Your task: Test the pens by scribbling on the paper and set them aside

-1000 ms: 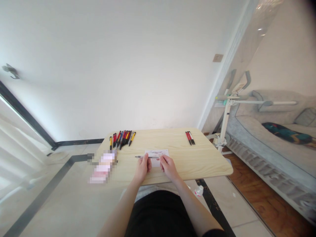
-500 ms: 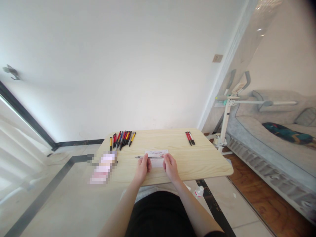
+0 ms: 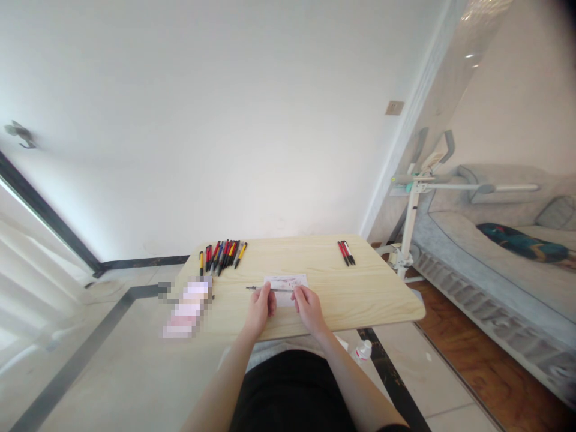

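Observation:
A slim dark pen (image 3: 281, 290) lies level between my two hands, above a white printed sheet (image 3: 284, 300). My left hand (image 3: 260, 305) pinches it near the middle, and its dark end sticks out to the left. At its other end, my right hand (image 3: 308, 307) has thumb and fingers closed on it. The fingers hide part of the pen, so its finer details cannot be made out. The sheet rests on the pale wooden table (image 3: 342, 294) near its front edge.
Several pens (image 3: 224, 255) in red, yellow, black and grey lie at the table's back left. Three pens (image 3: 346, 252) lie at the back right. A blurred-out pinkish object (image 3: 189, 306) is at the left edge. A small white bottle (image 3: 363, 349) is below the front edge.
My right hand has shifted slightly left along the pen. My left hand holds almost the same place, and the other pens have not moved.

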`<state>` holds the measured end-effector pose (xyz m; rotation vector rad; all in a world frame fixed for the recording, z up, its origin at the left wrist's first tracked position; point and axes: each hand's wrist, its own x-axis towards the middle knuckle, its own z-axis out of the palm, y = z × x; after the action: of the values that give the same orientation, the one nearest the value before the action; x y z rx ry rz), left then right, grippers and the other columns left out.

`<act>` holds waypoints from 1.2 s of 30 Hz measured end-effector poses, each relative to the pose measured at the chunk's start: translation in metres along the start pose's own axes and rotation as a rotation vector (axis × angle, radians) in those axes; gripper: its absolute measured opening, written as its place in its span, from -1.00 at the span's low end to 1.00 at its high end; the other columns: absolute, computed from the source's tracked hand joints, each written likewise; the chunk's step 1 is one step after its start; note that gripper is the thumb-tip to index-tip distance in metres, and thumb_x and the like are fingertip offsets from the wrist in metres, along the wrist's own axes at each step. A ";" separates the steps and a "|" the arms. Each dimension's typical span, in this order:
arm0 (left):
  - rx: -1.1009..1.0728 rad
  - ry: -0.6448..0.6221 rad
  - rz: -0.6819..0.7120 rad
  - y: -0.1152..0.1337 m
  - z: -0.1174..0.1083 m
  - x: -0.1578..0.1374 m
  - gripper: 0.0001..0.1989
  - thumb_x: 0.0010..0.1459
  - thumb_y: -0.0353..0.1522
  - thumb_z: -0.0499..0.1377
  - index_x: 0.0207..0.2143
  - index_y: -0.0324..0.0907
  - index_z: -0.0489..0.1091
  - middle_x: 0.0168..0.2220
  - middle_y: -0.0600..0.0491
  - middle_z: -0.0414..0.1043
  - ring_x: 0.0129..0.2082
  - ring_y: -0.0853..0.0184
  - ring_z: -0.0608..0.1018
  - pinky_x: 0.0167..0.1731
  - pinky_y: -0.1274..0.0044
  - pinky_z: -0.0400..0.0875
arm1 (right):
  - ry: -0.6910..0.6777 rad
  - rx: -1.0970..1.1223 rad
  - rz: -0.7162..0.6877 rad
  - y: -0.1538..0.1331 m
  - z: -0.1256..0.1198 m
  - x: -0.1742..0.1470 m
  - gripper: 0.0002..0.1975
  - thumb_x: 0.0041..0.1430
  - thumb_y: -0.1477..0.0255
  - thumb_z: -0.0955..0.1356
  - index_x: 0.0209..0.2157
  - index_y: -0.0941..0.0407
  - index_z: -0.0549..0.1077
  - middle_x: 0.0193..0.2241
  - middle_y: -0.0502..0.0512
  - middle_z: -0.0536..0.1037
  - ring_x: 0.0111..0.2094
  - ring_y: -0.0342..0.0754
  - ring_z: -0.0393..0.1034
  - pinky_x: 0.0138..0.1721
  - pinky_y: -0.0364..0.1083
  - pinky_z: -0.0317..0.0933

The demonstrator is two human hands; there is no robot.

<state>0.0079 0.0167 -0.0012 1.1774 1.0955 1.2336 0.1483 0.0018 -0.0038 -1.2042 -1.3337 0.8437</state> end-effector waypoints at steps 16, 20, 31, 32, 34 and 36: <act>-0.060 -0.015 -0.034 0.000 0.000 0.000 -0.54 0.06 -0.06 -0.06 -0.70 -0.20 0.17 -0.82 0.15 0.15 -0.80 0.49 0.19 -0.76 0.62 0.00 | -0.017 0.046 0.013 0.001 -0.002 0.003 -0.65 0.11 0.21 0.19 -0.55 0.17 0.35 -0.79 -0.13 0.18 -0.73 -0.22 0.09 -0.67 -0.23 -0.03; -0.066 -0.017 -0.046 -0.002 0.000 0.001 -0.53 0.04 -0.03 -0.06 -0.69 -0.20 0.17 -0.82 0.15 0.15 -0.81 0.50 0.19 -0.77 0.62 -0.01 | -0.030 0.057 0.007 0.000 -0.004 0.003 -0.65 0.11 0.20 0.20 -0.54 0.17 0.35 -0.78 -0.12 0.19 -0.72 -0.22 0.09 -0.65 -0.23 -0.01; -0.071 -0.014 -0.043 -0.004 0.000 0.002 -0.54 0.05 -0.04 -0.06 -0.69 -0.20 0.17 -0.80 0.15 0.16 -0.80 0.50 0.19 -0.76 0.62 -0.01 | -0.064 0.143 0.049 0.004 -0.003 0.005 -0.68 0.04 0.21 0.25 -0.32 0.18 0.38 -0.75 -0.14 0.23 -0.73 -0.24 0.09 -0.72 -0.25 -0.03; -0.071 -0.012 -0.043 -0.004 0.000 0.002 -0.54 0.06 -0.04 -0.07 -0.69 -0.20 0.17 -0.80 0.15 0.16 -0.80 0.50 0.19 -0.76 0.62 -0.01 | -0.081 0.142 0.063 0.004 -0.004 0.005 -0.66 0.04 0.19 0.25 -0.31 0.18 0.38 -0.75 -0.15 0.23 -0.74 -0.24 0.09 -0.73 -0.25 -0.03; -0.064 -0.011 -0.039 -0.004 0.000 0.002 -0.53 0.06 -0.04 -0.08 -0.69 -0.20 0.17 -0.81 0.15 0.16 -0.80 0.49 0.19 -0.76 0.61 -0.02 | -0.111 0.136 0.086 0.004 -0.004 0.004 -0.64 0.06 0.16 0.22 -0.33 0.18 0.38 -0.76 -0.14 0.24 -0.75 -0.24 0.09 -0.73 -0.25 -0.01; -0.050 -0.011 -0.029 -0.003 0.000 0.002 -0.52 0.07 -0.04 -0.10 -0.70 -0.20 0.16 -0.81 0.14 0.16 -0.80 0.49 0.19 -0.75 0.61 -0.01 | -0.117 0.122 0.084 0.004 -0.004 0.004 -0.63 0.08 0.13 0.20 -0.40 0.17 0.38 -0.75 -0.13 0.24 -0.74 -0.24 0.11 -0.72 -0.25 0.00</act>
<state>0.0080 0.0184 -0.0045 1.1256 1.0647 1.2237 0.1534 0.0055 -0.0056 -1.1357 -1.3122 1.0552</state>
